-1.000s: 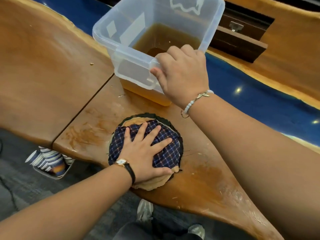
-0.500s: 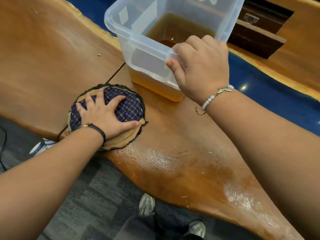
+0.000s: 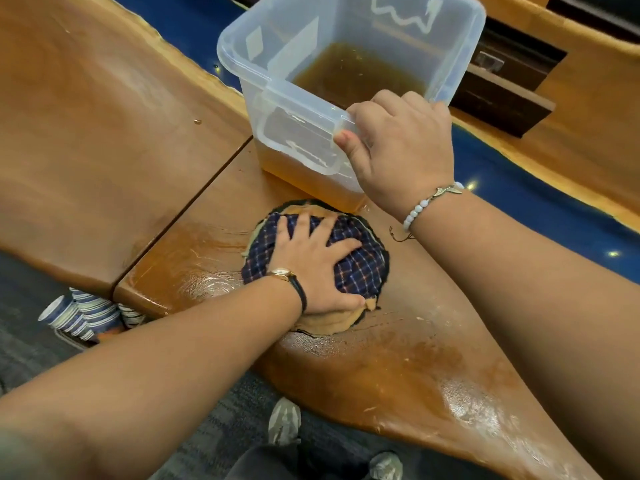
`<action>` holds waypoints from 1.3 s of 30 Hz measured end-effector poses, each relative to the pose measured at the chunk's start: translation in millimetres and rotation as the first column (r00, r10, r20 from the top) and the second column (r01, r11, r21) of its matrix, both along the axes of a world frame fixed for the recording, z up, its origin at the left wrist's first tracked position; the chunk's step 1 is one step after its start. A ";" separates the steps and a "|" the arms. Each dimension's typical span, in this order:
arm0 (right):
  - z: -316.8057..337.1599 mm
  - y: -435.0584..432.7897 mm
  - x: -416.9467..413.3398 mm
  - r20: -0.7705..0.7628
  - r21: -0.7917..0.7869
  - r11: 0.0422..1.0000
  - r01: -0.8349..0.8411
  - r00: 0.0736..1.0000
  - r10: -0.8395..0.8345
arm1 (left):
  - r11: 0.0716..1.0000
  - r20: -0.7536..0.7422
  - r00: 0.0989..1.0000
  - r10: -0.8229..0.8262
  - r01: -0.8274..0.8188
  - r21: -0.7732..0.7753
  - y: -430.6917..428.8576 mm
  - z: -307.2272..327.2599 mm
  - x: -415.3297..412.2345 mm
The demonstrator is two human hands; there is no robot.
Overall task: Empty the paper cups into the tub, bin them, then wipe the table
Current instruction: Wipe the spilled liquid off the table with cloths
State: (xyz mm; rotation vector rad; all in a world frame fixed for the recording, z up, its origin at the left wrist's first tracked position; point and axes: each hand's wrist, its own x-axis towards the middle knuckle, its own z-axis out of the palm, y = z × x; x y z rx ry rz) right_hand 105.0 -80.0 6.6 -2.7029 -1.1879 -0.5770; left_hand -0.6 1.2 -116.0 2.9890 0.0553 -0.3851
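Cups (image 3: 83,315): paper, blue and white striped, nested in stacks. They lie tilted in a grey bin (image 3: 72,341) on the floor (image 3: 34,368), under the table's near edge at your left. Only a strip of the bin's rim shows.

Tub (image 3: 298,140): clear plastic, standing on the table (image 3: 104,133) ahead of you, beside the seam between two boards. It holds brown liquid (image 3: 356,74) in its lower part.

Right hand (image 3: 401,147): yours, clamped on the tub's near right rim. The fingers curl over the rim and the thumb lies on the outer wall. A bead bracelet (image 3: 419,206) is on the wrist.

Cloth (image 3: 363,268): round, with a navy check middle, a tan ring and a dark edge. It lies flat on the table, and its far edge is just beside the tub's base. You cannot tell whether the two touch.

Left hand (image 3: 311,265): yours, palm down on the cloth with the fingers spread and straight, pressing and gripping nothing. A watch (image 3: 282,273) is on the wrist.

Table: polished wood with a wavy edge and a blue strip (image 3: 540,202) beyond the tub. Wet streaks lie left of the cloth, and a wet sheen and pale flecks show on the near right part.

Shoes (image 3: 284,424): grey, on the floor below the table edge.

Box (image 3: 502,95): dark wood, beyond the tub at the right.
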 end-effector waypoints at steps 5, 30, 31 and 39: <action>-1.1 1.6 0.6 0.006 -0.009 1.000 0.015 1.000 -0.015 | 0.994 0.009 0.995 -0.103 0.103 -0.022 -24.8 -1.0 19.0; 0.2 3.3 1.7 0.009 -0.006 1.000 0.030 0.999 -0.030 | 0.962 0.021 0.963 0.269 -0.269 0.044 65.3 2.3 -70.4; 0.3 3.3 2.1 0.009 -0.017 0.999 0.033 0.999 -0.033 | 0.970 0.017 0.971 0.237 -0.238 0.041 56.7 3.4 -71.0; 3.3 2.8 1.4 0.008 -0.048 0.998 0.034 0.999 -0.034 | 0.989 -0.051 0.989 -0.136 0.132 -0.069 -45.7 2.3 -66.2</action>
